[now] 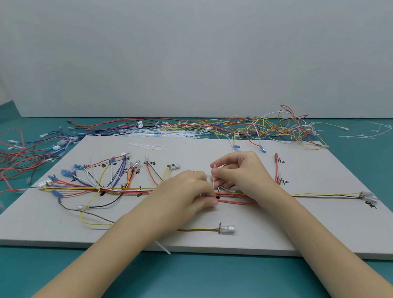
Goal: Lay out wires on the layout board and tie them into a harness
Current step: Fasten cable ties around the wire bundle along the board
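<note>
Both bare forearms are extended forward and converge at centre. The left hand [185, 193] and right hand [239, 171] are held close together, fingers curled in pinching grips.

Single head view, forward and down, close over the layout board [320, 228].

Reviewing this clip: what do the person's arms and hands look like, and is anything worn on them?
Both forearms are bare from the bottom edge of the frame up to the wrists; no sleeve shows. The left hand and right hand wear no gloves, and no watch, ring, bracelet or wrist strap is visible. No markings or tape show on either arm. The nails look short, though they are too small to judge further.
</note>
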`<state>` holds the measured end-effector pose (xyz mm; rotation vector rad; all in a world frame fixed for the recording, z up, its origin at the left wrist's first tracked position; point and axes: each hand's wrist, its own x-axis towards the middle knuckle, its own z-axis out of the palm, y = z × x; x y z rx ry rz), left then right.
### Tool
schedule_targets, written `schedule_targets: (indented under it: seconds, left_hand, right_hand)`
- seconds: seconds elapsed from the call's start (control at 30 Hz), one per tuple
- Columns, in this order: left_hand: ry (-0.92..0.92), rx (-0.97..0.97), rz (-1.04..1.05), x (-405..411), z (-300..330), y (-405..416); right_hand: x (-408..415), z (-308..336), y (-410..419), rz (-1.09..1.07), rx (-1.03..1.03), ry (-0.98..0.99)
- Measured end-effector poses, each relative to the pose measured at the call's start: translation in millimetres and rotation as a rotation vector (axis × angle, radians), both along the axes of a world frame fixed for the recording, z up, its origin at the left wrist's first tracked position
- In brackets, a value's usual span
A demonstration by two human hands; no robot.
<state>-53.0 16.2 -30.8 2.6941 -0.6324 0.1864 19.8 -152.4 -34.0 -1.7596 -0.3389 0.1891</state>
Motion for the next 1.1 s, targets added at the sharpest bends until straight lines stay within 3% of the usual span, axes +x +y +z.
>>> schedule_targets:
  seconds: [0.13,0.23,0.47,0.77,1.1]
  left_hand:
    - [-0.001,-0.050,0.016,2.0,-1.7,-11.1]
    - [-0.003,-0.226,0.081,6.4,-1.6,-17.6]
    - [0.393,-0.849,0.088,12.2,-2.7,-28.3]
    - [0.641,-1.304,0.161,6.4,-1.0,-13.0]
    - [0.504,-1.299,0.261,4.1,-5.7,-21.7]
  right_hand:
    - [-1.6,0.8,-2.0,0.017,0.010,-0.014]
    - [-4.5,2.8,-2.7,0.034,0.009,-0.026]
    - [-8.6,4.9,-4.5,0.054,-0.079,-0.084]
    - [-6.1,5.0,-10.3,0.060,-0.048,0.050]
    - [-4.9,8.3,-17.5,0.150,0.083,0.236]
